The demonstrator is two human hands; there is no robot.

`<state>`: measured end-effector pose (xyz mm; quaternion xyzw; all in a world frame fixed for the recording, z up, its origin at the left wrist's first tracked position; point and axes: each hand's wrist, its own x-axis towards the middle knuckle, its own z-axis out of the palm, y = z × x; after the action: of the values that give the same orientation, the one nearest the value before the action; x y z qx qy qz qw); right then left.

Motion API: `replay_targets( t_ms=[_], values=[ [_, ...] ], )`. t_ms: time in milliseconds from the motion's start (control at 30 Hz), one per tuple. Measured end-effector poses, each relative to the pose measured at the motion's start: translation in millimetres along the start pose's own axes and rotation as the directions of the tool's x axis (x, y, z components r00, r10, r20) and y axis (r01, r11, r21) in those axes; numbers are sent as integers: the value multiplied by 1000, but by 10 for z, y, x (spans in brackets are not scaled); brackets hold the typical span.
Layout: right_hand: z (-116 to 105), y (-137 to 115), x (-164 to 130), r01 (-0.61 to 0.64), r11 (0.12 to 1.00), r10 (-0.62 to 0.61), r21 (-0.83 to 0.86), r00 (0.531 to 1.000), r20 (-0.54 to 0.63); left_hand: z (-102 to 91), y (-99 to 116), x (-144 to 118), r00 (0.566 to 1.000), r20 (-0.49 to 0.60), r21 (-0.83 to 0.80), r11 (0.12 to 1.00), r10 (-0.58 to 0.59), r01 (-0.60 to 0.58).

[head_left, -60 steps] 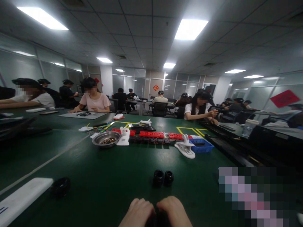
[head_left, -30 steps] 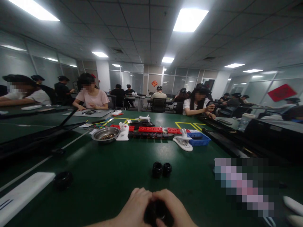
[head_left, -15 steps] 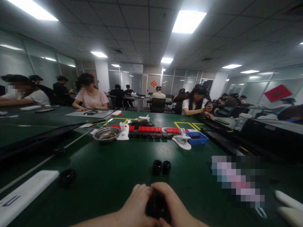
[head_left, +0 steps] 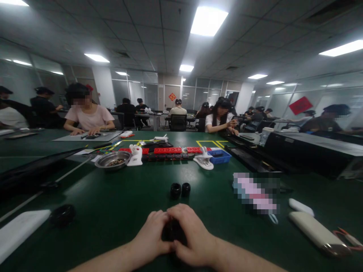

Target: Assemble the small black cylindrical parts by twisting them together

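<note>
Cupping a black part (head_left: 172, 231) on the desk (head_left: 119, 211), my left hand (head_left: 151, 236) and right hand (head_left: 190, 236) closed around it, steadying it.

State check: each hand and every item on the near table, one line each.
Left hand: closed on the black part, touching the right hand.
Right hand: closed on the same part.
Black part: clasped between both hands, mostly hidden.
Two black rings: side by side on the table, untouched.
Black cap: lying apart, left.
Metal bowl: upright, small pieces inside.
Blue tray: upright, dark item inside.
White clip: lying on the table.
</note>
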<state>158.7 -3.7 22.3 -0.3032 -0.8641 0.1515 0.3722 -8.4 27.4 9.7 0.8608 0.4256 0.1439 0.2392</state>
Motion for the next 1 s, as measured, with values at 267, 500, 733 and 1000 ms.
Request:
replay_targets(
  t_ms=[267, 500, 733, 1000],
  values=[
    [76, 59, -61, -227, 967, 221, -115, 973, -66, 25, -17, -2, 1000, 5, 88, 996, -1, 1],
    [36, 47, -41, -87, 996, 87, -29, 996, -17, 31, -19, -9, 1000, -2, 29, 1000, 10, -10],
    [27, 68, -43, -138, 983, 131, -122, 989, -63, 8, -8, -3, 1000, 13, 57, 998, -9, 8],
    [-32, 69, -35, -60, 997, 59, 42, 998, 21, -24, 18, 0, 1000, 16, -23, 1000, 20, -20]
  ],
)
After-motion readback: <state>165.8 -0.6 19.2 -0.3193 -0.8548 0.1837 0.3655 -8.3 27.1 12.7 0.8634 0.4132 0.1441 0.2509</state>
